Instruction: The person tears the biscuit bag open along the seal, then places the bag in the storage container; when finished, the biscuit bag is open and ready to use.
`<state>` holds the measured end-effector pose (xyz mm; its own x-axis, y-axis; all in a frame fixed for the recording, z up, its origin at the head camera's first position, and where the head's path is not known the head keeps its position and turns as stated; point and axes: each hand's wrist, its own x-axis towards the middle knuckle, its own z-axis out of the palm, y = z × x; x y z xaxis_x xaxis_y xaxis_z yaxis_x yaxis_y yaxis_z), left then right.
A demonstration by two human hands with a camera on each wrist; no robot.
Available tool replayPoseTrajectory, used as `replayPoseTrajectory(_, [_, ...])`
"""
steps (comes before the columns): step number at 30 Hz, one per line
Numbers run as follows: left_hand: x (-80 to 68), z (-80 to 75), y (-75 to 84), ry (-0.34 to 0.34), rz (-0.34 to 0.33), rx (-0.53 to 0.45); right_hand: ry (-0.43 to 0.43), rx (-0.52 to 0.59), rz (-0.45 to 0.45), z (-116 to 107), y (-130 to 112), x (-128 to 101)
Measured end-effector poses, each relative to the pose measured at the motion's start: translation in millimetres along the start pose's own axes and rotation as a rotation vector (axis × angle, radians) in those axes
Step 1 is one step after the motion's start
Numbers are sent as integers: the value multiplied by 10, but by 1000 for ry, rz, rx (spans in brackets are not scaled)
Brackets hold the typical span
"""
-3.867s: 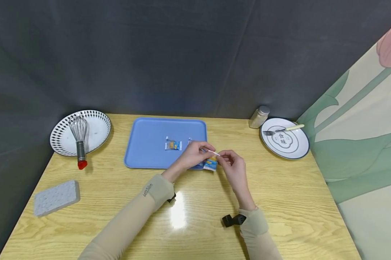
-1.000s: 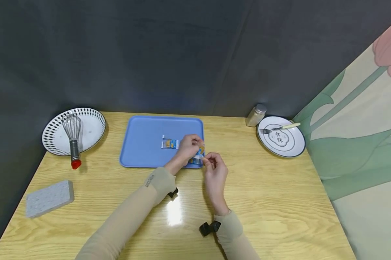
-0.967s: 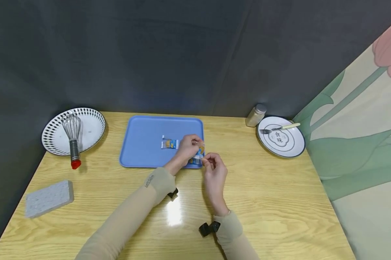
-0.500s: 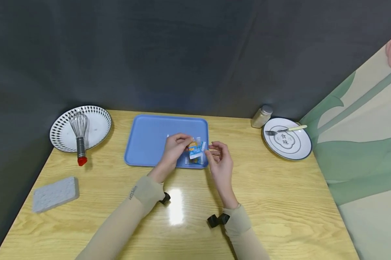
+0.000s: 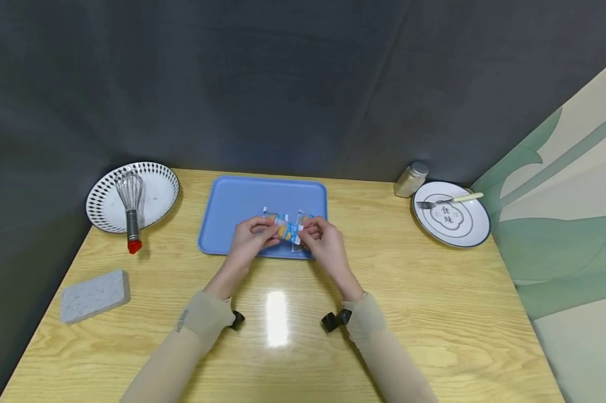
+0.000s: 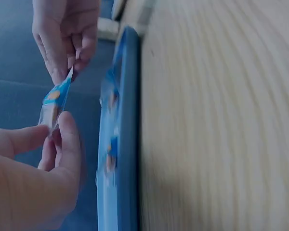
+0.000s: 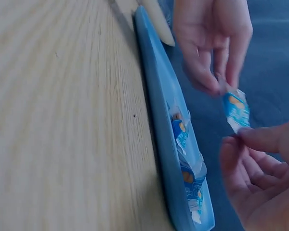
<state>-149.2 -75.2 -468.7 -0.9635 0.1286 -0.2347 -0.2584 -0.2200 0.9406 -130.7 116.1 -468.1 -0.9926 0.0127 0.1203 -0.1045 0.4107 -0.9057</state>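
Both hands hold one small blue and orange packet (image 5: 288, 230) just above the front edge of the blue tray (image 5: 232, 201). My left hand (image 5: 269, 228) pinches its left end between thumb and fingers. The right hand (image 5: 306, 228) pinches the other end. The left wrist view shows the packet (image 6: 53, 102) stretched between the left hand (image 6: 55, 127) below and the right hand (image 6: 70, 67) above. In the right wrist view the packet (image 7: 236, 110) hangs between the right hand (image 7: 238, 137) and the left hand (image 7: 221, 86). More packets (image 7: 188, 178) lie on the tray (image 7: 156, 110).
A dotted plate (image 5: 154, 187) with a whisk (image 5: 130, 212) sits at the back left, a grey sponge (image 5: 95, 288) at the front left. At the back right stand a shaker (image 5: 411, 179) and a white plate (image 5: 459, 224) holding a fork (image 5: 449, 200). Dark walls close off the back.
Half a second ago the left hand alone held the packet while the right hand hovered beside it. Now the right hand pinches it again, and both hands have drawn nearer the tray's front middle.
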Motion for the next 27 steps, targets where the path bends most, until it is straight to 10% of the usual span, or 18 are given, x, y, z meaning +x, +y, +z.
replayPoseTrajectory(9, [-3, -281, -10, -8, 91, 531, -195, -233, -31, 127, 10, 111])
replayPoseTrajectory(19, [72, -315, -67, -10, 164, 861, -219, -424, -117, 236, 69, 139])
replayPoseTrajectory(27, [32, -350, -96, 15, 222, 929, -219, -417, -142, 236, 36, 72])
